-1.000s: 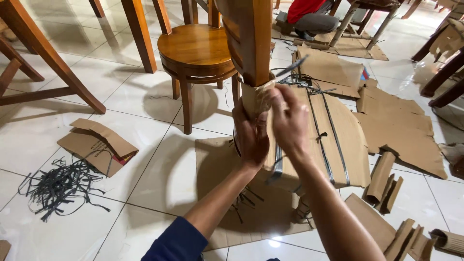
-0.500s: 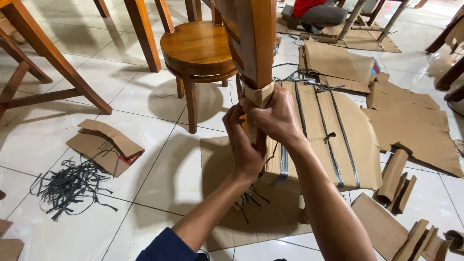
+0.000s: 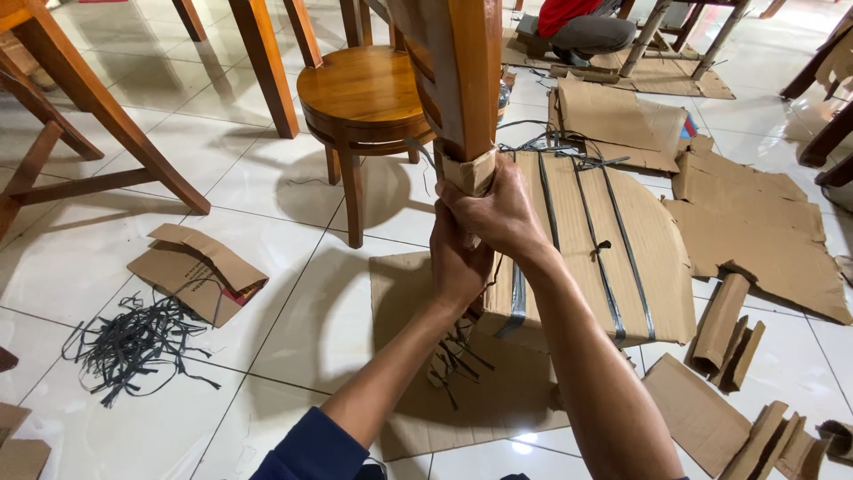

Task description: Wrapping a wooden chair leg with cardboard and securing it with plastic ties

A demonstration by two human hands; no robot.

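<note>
Your left hand: fingers clenched round cardboard wrap on wooden chair leg | your right hand: fingers grasping same wrap, just above | strapped cardboard package beside, on floor.

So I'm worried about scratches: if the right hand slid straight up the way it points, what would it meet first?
Probably the cardboard wrap just above the right hand, then the bare wooden leg.

2 hands on 1 wrapped chair leg: left hand below, right hand above. 1 round stool past fingertips. 1 strapped cardboard bundle right of fingers. 1 black strap pile far left.
</note>
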